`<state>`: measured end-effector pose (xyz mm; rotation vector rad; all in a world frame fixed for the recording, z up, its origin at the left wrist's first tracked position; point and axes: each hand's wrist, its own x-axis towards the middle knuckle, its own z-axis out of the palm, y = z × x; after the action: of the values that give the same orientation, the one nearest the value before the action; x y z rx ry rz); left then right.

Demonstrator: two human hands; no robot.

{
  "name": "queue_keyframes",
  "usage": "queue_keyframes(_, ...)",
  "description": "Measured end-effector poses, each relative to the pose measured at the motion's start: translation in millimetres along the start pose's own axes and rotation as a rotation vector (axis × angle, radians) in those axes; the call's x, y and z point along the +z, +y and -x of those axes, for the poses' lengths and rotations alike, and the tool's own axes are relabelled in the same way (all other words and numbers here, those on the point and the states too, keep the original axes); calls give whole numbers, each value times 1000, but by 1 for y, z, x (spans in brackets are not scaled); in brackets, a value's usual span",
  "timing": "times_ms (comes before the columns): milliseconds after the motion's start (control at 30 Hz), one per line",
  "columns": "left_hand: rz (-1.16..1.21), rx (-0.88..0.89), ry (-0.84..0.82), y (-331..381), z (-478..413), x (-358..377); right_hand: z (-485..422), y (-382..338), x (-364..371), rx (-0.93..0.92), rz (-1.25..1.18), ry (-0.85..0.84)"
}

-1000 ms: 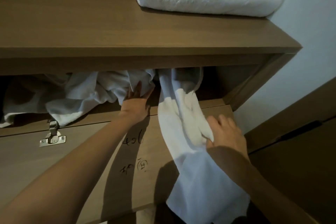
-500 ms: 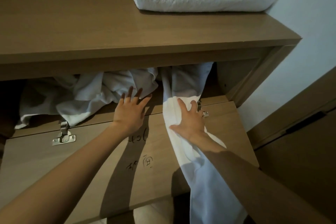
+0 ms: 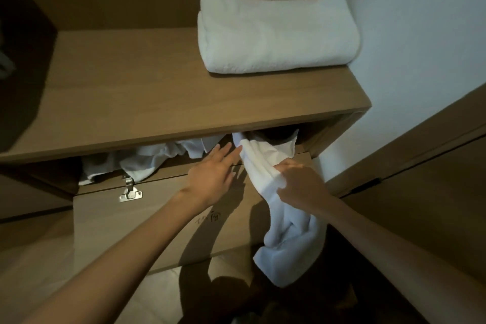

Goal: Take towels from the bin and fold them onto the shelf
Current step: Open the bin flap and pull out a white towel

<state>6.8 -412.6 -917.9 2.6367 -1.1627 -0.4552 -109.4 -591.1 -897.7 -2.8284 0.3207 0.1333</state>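
Our right hand (image 3: 299, 187) seemingly pinches the limp white terry towel (image 3: 289, 231), which hangs downward; our flat left hand (image 3: 210, 173) lies beside its top.

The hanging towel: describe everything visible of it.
The hanging towel is white, soft terry-like cloth, bunched into a rope of folds. Its top end lies inside the bin opening, under the shelf. The rest drapes over the bin's tilted wooden front and hangs crumpled below it. The right hand grips it mid-length. The left hand reaches beside its upper part with straight fingers.
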Motion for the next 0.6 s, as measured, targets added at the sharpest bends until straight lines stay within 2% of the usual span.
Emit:
queue_keyframes(100, 51, 37, -10, 27, 22, -72, 14, -22, -82, 241, -60, -277)
queue_keyframes(200, 109, 36, -7, 53, 42, -154, 22, -47, -165, 234, -83, -291)
queue_keyframes(367, 113, -2, 35, 103, 81, -304, 36, -98, -314, -24, 8, -317)
queue_keyframes(500, 135, 10, 144, 132, 119, -426, 62, -146, -433, -261, -9, -194)
queue_keyframes(600, 155, 33, 195, 142, 149, -507, 86, -178, -511, -431, 75, -117)
